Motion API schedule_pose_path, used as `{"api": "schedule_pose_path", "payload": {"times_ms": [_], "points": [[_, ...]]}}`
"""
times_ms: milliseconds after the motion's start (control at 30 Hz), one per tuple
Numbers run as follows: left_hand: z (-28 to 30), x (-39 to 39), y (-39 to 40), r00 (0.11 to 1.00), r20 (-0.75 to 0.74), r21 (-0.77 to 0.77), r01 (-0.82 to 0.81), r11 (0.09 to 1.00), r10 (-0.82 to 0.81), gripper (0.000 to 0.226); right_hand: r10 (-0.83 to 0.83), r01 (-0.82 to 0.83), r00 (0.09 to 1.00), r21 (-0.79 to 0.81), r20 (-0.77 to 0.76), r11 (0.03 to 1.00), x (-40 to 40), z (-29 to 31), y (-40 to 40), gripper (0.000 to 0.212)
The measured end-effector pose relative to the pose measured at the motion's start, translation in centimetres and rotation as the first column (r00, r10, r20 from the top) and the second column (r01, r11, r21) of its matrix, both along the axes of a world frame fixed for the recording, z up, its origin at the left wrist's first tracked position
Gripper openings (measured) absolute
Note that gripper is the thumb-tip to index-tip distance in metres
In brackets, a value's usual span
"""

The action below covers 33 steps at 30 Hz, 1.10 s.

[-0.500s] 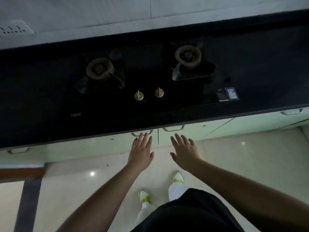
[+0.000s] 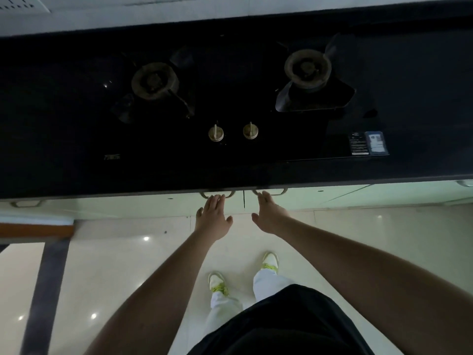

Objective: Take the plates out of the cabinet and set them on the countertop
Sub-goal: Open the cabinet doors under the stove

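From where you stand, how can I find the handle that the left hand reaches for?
Find the black cooktop with two knobs. Below the counter edge, two pale green cabinet doors meet at a thin vertical seam. The handle is the metal loop just left of that seam, at the left hand fingertips; its twin sits right of the seam.

A home kitchen: a black counter [image 2: 422,73] holds a built-in two-burner gas hob [image 2: 230,103] with two knobs [image 2: 215,133]. Pale green cabinet doors [image 2: 307,199] with metal handles sit below, over a glossy tiled floor [image 2: 115,278].
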<state>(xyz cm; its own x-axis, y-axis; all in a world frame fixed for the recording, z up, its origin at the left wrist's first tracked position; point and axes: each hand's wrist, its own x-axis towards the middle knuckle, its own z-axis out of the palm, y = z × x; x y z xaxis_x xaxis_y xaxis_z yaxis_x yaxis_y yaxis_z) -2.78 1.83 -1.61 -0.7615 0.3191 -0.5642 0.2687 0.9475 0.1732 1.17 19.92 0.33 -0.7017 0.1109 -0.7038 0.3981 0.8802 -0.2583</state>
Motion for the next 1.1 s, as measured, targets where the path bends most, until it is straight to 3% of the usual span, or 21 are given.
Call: {"api": "schedule_pose_path", "payload": {"times_ms": [133, 367, 667, 833, 967, 1100], "points": [[0.3, -0.2, 0.6, 1.0, -0.014, -0.019, -0.001, 1.0, 0.001, 0.068, -0.11, 0.11, 0.994, -0.182, 0.008, 0.977, 0.1, -0.7, 0.7, 0.075], [0.9, 1.7, 0.3, 1.0, -0.017, -0.035, -0.019, 0.999, 0.019, 0.059, -0.045, 0.031, 0.997, -0.201, -0.061, 0.979, 2.4, -0.9, 2.1, 0.061], [0.9, 8.0, -3.6, 0.998, 0.019, -0.003, -0.057, 0.998, 0.057, 0.061, 0.009, -0.02, 0.998, -0.178, -0.065, 0.984, 10.7, -0.3, 2.4, 0.068], [1.3, 10.5, -6.4, 1.0, -0.01, -0.013, -0.009, 1.0, 0.009, 0.058, -0.199, 0.193, 0.98, -0.15, -0.026, 0.97, 15.0, -0.6, 2.2, 0.064], [1.2, 12.0, -9.5, 0.999, 0.005, 0.004, 0.037, 0.999, -0.037, 0.064, -0.248, 0.244, 0.969, -0.142, -0.008, 0.959, 19.3, -0.3, 1.6, 0.083], [0.6, 14.1, -12.5, 1.0, 0.008, -0.024, 0.025, 0.999, -0.025, 0.074, -0.445, 0.443, 0.895, -0.116, 0.008, 0.889, 21.2, 0.3, 0.3, 0.086]]}}
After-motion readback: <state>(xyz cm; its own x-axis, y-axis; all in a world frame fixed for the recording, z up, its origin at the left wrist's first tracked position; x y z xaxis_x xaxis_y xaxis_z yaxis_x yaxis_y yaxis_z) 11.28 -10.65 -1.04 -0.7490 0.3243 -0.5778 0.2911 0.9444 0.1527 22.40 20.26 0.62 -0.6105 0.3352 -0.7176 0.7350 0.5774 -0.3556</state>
